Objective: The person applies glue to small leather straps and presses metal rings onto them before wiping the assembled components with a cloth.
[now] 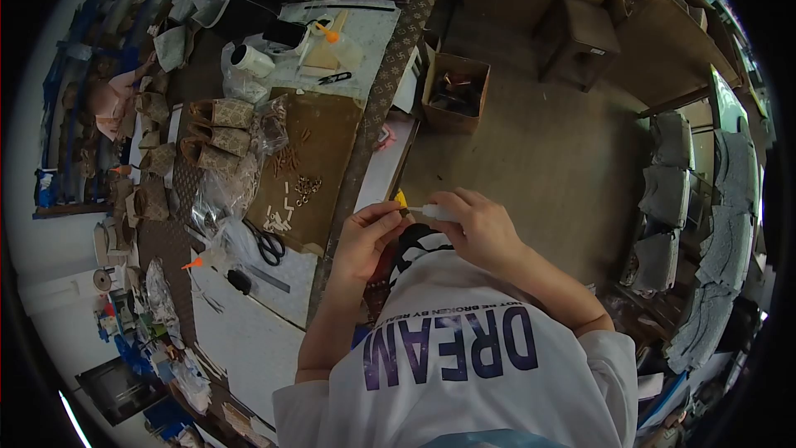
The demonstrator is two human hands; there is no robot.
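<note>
My left hand (363, 239) is closed in a pinch on a small dark brown piece (404, 212) in front of my body. My right hand (482, 226) is wrapped round a small white squeeze bottle (434, 212), its narrow tip pointing left at the brown piece. A yellow object (400, 197) shows just beyond my left fingertips. Left of my hands, a brown board (319, 145) on the worktable bears small metal rings (307, 189), white strips (279, 218) and thin brown strips (286, 158).
Black-handled scissors (264, 242) lie at the board's near edge, beside clear plastic bags (224, 199). Patterned bag-like pieces (224, 129) sit at its left. Farther back are an orange-tipped bottle (340, 46) and black snips (335, 78). A cardboard box (452, 120) stands on the floor; racked grey pieces (667, 187) are at right.
</note>
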